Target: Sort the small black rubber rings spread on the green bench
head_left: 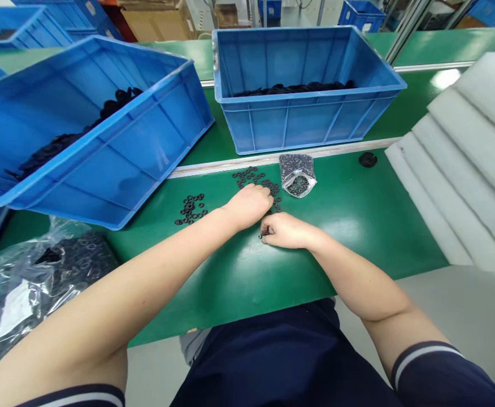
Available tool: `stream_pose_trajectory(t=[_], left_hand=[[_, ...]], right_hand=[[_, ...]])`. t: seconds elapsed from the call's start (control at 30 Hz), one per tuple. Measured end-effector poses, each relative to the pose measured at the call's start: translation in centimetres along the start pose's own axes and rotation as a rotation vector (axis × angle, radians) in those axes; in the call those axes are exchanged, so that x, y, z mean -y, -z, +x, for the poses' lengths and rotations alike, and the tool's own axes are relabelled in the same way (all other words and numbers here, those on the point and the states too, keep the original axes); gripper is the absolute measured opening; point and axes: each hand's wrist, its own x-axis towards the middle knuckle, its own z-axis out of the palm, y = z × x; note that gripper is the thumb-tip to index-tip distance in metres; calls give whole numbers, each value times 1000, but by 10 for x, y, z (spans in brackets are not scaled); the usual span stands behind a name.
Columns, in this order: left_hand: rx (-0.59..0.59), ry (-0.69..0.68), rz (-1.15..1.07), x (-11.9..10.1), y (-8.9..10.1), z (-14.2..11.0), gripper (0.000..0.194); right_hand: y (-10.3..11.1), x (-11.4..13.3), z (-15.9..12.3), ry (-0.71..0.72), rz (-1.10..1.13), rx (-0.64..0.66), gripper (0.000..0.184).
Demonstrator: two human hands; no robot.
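My left hand [251, 204] is curled, palm down, at the near edge of a loose pile of small black rings [268, 185]. Its fingertips are hidden behind the knuckles, so I cannot see what they hold. Just to its right, my right hand [289, 230] is closed in a pinch, with a small black ring [260, 237] showing at the fingertips. A second cluster of black rings [189, 210] lies left of my left wrist. Beyond my hands, an open clear zip bag [297, 169] holds many small dark parts, its mouth towards me.
Two blue crates [163, 135] [298, 121] with black parts inside stand along the back of the green table [239, 282]. A clear plastic bag of dark rings [82, 257] lies at left. White foam sheets [455, 186] are stacked at right, near a black disc [368, 159].
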Motion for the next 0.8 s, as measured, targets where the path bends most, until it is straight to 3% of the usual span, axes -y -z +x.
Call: stream_pose_trajectory(t=[0.17, 0.43, 0.67, 0.8], left_hand=[[22, 49, -46, 6, -1, 0, 17], [-5, 57, -114, 0, -7, -1, 18], [-10, 30, -30, -7, -2, 8, 20], [30, 104, -70, -3, -2, 6, 21]], right_hand=[[10, -1, -5, -14, 23, 14, 20], [24, -9, -8, -46, -12, -8, 18], [21, -14, -7, -37, -59, -75, 13], [18, -12, -7, -44, -101, -116, 13]])
